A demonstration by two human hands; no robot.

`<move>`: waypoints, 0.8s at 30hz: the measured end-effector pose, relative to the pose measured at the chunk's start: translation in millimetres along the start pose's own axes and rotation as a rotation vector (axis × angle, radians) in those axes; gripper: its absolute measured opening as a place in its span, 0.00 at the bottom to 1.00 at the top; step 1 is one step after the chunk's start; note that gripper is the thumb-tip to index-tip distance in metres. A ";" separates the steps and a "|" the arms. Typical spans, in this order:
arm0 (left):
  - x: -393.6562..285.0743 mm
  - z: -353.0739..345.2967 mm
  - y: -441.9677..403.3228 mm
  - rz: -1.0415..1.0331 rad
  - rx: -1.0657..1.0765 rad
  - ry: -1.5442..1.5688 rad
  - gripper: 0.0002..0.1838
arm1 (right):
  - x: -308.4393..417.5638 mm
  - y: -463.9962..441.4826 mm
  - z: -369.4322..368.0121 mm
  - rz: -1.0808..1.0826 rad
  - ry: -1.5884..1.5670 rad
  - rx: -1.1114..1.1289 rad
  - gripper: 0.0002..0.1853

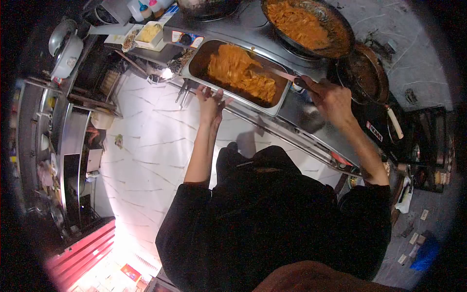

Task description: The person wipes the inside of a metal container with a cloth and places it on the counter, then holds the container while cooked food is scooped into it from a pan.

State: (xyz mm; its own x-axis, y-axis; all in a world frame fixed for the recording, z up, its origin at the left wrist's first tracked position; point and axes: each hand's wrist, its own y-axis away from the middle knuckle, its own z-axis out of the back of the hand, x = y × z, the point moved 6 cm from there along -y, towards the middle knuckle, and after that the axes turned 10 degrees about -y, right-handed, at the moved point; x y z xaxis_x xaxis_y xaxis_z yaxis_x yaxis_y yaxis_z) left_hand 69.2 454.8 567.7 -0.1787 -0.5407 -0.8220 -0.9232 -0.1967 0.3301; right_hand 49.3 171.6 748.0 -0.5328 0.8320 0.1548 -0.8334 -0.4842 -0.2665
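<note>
A rectangular steel food pan [194, 66] sits on the stove top, holding thick orange-brown food [228, 65] spread over its base. My right hand [333, 100] is closed around the dark handle of a spatula [282, 73], whose far end reaches over the pan into the food. My left hand [211, 103] is at the pan's near edge, fingers stretched and apart; whether the fingertips touch the rim I cannot tell. Just beyond the pan, a large black wok [335, 34] contains more of the same orange food.
To the right of the wok stands a used frying pan [362, 78] with a pale handle. A white tub [150, 35] of yellow shreds and squeeze bottles [145, 9] are at the back left. A long-handled strainer [134, 63] lies left of the pan. White pots [68, 56] stand far left.
</note>
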 end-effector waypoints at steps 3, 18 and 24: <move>4.2 4.6 -3.8 0.040 -0.025 0.002 0.30 | 20.7 -5.5 9.5 0.041 0.218 0.006 0.23; 4.7 2.5 -3.6 -0.007 -0.049 -0.028 0.25 | 14.8 -44.5 -105.9 0.010 0.107 0.232 0.34; 4.4 1.0 -1.9 -0.016 -0.055 -0.053 0.24 | 23.1 -36.4 -23.5 -0.038 0.242 0.356 0.35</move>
State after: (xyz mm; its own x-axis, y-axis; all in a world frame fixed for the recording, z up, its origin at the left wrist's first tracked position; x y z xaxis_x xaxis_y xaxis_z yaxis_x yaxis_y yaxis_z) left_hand 69.7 453.7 563.0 -0.1831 -0.4937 -0.8502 -0.9061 -0.2506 0.3407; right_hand 70.7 214.8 738.9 -0.4866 0.8698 -0.0810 -0.8729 -0.4803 0.0862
